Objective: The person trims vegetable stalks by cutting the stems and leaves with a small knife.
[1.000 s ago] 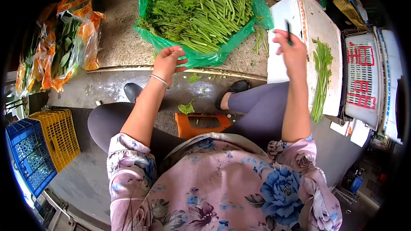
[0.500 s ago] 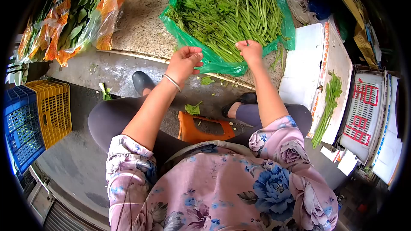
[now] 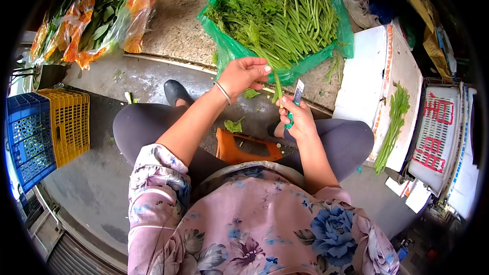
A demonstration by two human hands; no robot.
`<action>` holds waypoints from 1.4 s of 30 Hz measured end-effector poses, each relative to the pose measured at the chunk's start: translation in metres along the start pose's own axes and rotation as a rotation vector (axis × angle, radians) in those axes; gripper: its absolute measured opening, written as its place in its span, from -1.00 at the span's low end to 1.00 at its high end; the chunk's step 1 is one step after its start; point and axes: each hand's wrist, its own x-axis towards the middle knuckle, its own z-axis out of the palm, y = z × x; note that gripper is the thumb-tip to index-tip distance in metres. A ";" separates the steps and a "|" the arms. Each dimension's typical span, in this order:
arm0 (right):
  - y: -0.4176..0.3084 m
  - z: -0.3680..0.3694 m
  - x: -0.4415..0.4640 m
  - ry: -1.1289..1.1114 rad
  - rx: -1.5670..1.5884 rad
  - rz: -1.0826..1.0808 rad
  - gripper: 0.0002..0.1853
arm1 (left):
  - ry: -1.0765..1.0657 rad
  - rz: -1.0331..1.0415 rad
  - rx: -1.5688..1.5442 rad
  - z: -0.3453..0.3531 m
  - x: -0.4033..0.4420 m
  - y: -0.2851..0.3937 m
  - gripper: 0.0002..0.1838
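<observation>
A green bag lies spread on the stone ledge under a heap of leafy green stalks. My left hand, with a bangle at the wrist, is closed in a pinch on a single green stalk in front of the heap. My right hand grips a small knife with a green handle, its blade pointing up and away from me. The stalk's lower end meets my right thumb, beside the blade.
A bunch of stalks lies on a white foam box at right. Left stand yellow and blue crates; plastic-wrapped greens lie above them. An orange stool is between my legs. Leaf scraps litter the floor.
My right hand has come down and back from the heap's edge, and the knife now shows plainly. My left hand has moved right and slightly down, with a stalk now visible between the hands.
</observation>
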 end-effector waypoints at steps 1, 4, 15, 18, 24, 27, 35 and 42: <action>0.003 0.001 -0.003 -0.009 0.022 0.012 -0.85 | 0.021 0.012 -0.032 0.001 -0.001 -0.001 -0.59; 0.013 0.002 -0.006 -0.066 0.066 0.079 -0.85 | 0.090 0.024 -0.073 0.000 -0.005 -0.002 -0.59; 0.015 0.026 0.003 0.067 -0.390 -0.213 -0.59 | 0.159 0.089 -0.016 -0.017 -0.014 -0.009 -0.79; -0.002 0.050 0.004 -0.076 -0.260 -0.300 -0.57 | 0.194 0.114 0.045 -0.020 -0.016 -0.017 -0.82; -0.004 0.089 0.025 -0.118 -0.044 -0.127 -0.68 | 0.207 0.136 0.310 -0.028 -0.025 -0.025 -0.75; 0.003 0.091 0.035 -0.124 -0.026 -0.090 -0.75 | 0.208 0.180 0.336 -0.030 -0.030 -0.025 -0.77; 0.025 0.052 0.046 -0.006 -0.187 -0.107 -0.64 | 0.117 -0.053 0.220 -0.042 -0.032 -0.023 -0.83; 0.027 0.022 0.012 -0.436 -0.310 0.396 -0.67 | 0.220 -0.005 0.262 -0.051 -0.026 -0.023 -0.86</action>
